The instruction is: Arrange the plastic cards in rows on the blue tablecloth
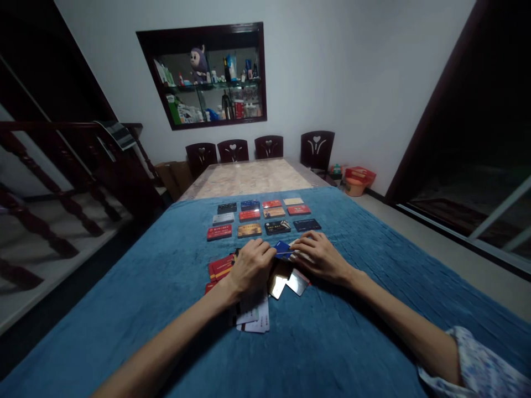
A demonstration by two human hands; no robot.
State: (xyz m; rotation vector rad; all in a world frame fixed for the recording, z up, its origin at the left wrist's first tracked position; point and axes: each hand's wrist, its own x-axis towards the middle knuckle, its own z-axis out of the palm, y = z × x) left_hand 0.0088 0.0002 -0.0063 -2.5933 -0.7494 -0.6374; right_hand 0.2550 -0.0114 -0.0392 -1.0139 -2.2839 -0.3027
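Note:
A blue card sits between my two hands, above a loose pile of cards. My left hand is closed, its fingertips pinching the card's left edge. From the other side, the curled fingers of my right hand grip its right edge. Under and around the hands lie red cards, white cards, a gold card and a silver card. Part of the pile is hidden by my hands. Beyond it, several cards stand in neat rows, among them a black card and a dark blue card.
A blue cloth covers the near table; bare patterned tabletop shows at the far end. Dark wooden chairs stand behind. A wooden railing runs along the left, and an orange tub sits on the floor at right.

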